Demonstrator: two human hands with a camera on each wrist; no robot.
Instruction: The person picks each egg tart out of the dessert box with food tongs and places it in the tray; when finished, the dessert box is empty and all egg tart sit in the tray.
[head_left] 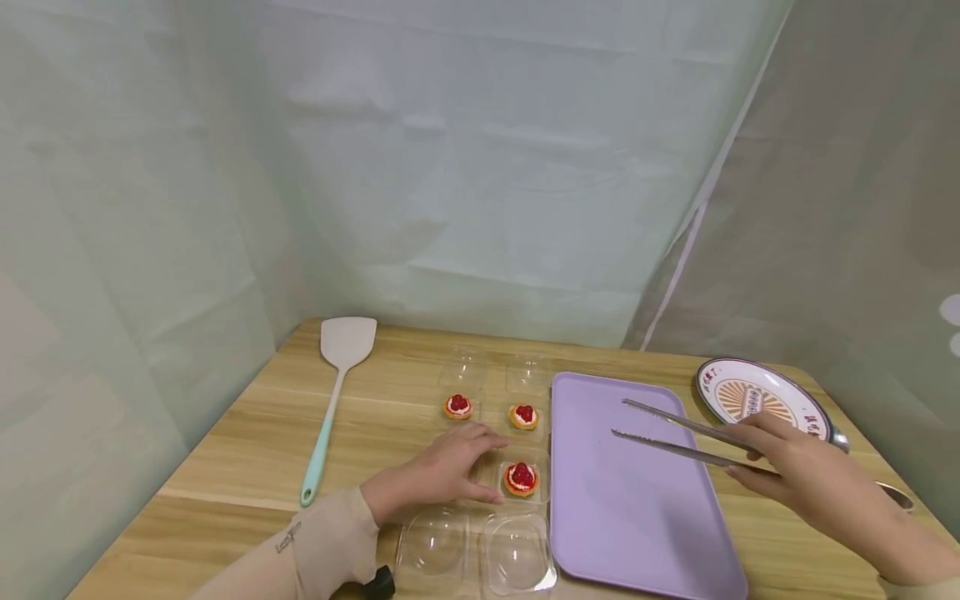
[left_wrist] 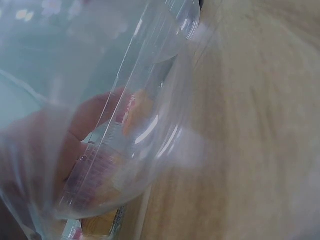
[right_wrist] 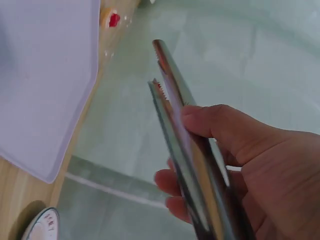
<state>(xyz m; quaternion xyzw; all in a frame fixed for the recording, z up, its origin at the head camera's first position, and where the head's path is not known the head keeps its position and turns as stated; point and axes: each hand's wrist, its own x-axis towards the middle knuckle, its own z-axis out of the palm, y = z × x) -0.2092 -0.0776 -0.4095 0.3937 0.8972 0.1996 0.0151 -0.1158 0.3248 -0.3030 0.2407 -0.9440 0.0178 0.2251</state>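
My right hand (head_left: 810, 467) grips a pair of metal tongs (head_left: 693, 427), whose serrated tips stand apart over the lilac tray (head_left: 622, 517). In the right wrist view, thumb and fingers press the tongs (right_wrist: 181, 172) from both sides. My left hand (head_left: 446, 467) reaches among clear plastic boxes with its thumb and fingers spread, beside the front right berry tart (head_left: 521, 479). Two more tarts, a left one (head_left: 458, 407) and a right one (head_left: 523, 417), sit in boxes farther back. A clear domed lid (left_wrist: 165, 125) covers much of the left wrist view.
Raised clear lids (head_left: 517, 550) lie toward the front edge. A white spatula (head_left: 348, 342) with a mint handle rests at the left. At the right are a patterned plate (head_left: 750, 396) and a metal rim (head_left: 896, 497) partly behind my right arm.
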